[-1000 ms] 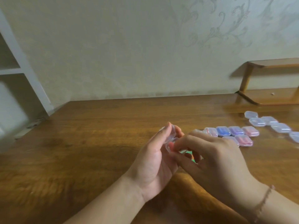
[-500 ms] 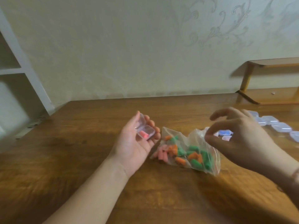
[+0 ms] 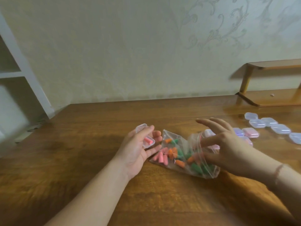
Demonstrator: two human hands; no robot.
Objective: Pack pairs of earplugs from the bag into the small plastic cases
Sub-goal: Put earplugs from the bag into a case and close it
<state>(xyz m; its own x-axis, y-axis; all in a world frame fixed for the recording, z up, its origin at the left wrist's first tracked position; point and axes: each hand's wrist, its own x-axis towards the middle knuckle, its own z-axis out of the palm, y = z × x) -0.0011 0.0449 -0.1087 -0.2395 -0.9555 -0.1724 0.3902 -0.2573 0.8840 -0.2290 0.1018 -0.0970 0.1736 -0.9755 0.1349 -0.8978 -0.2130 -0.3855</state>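
Observation:
My left hand [image 3: 138, 150] lies palm up on the wooden table [image 3: 81, 160] and holds a small clear case [image 3: 145, 136] with its lid up; a pink earplug [image 3: 149, 140] lies inside. Just right of it sits a clear zip bag [image 3: 184, 155] full of pink, orange and green earplugs. My right hand [image 3: 228, 147] hovers at the bag's open mouth, fingers spread and reaching into it, holding nothing that I can see. Behind that hand lie closed cases with coloured contents [image 3: 250, 132].
A row of clear cases [image 3: 267, 124] runs along the right side of the table. A low wooden shelf [image 3: 273, 97] stands at the back right. A white shelving unit [image 3: 19, 75] rises at the left. A wall closes the far edge.
My hands came apart, uncovering the bag. The left hand stayed with the open case. The right hand swung right, then dropped to the bag's mouth with its fingers spread.

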